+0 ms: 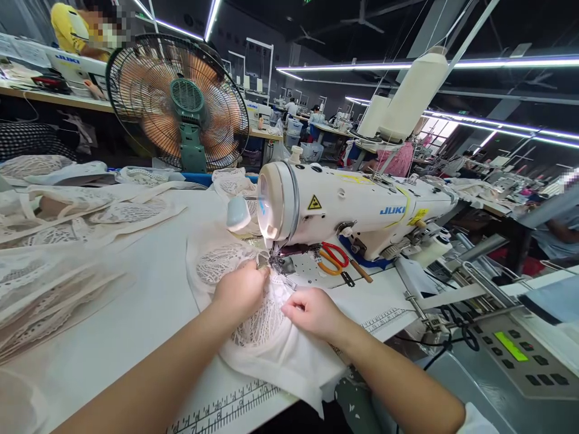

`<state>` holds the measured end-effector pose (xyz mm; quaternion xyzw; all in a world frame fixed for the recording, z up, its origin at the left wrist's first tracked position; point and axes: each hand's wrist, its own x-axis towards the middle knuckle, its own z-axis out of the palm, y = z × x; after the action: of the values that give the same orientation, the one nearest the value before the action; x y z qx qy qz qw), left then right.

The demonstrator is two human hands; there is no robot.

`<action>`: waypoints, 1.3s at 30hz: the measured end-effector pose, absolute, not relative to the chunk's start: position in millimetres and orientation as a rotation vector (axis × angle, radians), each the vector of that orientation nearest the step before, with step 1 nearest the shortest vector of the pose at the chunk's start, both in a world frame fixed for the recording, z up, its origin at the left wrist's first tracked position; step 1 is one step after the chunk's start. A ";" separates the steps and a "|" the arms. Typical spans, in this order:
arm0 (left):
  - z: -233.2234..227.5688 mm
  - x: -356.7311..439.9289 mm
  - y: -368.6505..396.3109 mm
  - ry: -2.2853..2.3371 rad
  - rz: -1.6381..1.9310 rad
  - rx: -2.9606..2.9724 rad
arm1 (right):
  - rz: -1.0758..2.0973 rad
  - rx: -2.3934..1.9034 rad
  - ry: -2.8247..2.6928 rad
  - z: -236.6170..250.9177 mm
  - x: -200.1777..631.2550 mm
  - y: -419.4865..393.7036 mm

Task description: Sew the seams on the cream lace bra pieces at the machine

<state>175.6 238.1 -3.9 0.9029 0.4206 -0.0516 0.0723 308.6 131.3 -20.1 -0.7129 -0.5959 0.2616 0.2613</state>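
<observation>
My left hand [239, 289] pinches the lace fabric [266, 337] at the presser foot [271, 260], hiding the needle; my right hand [312, 310], at four o'clock, curls closed, gripping the fabric.

Head camera is looking forward and down, close over the table's [136, 313] near edge, facing the sewing machine [357, 208].

Scissors [333, 258] lie under the sewing machine [353, 208], apparently behind the lace piece [262, 319].
</observation>
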 end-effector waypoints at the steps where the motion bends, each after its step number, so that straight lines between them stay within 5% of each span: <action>1: -4.0 175.8 239.0 1.274 -0.149 2.710 | 0.711 -1.938 -1.616 -20.1 308.8 132.7; 11: 4.9 157.5 252.1 1.214 0.074 2.726 | 0.686 -1.890 -1.784 -9.3 313.9 127.9; 22: 32.1 151.3 226.1 1.199 -0.556 2.692 | 0.342 -1.931 -2.285 -10.6 323.5 111.3; 39: 32.3 152.0 252.1 1.435 -0.492 2.643 | 0.426 -2.239 -2.269 15.1 311.4 151.2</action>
<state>152.0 252.1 32.3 0.8663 0.4704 -0.1614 0.0469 311.4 151.2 15.1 -0.6957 -0.7051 0.1325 -0.0374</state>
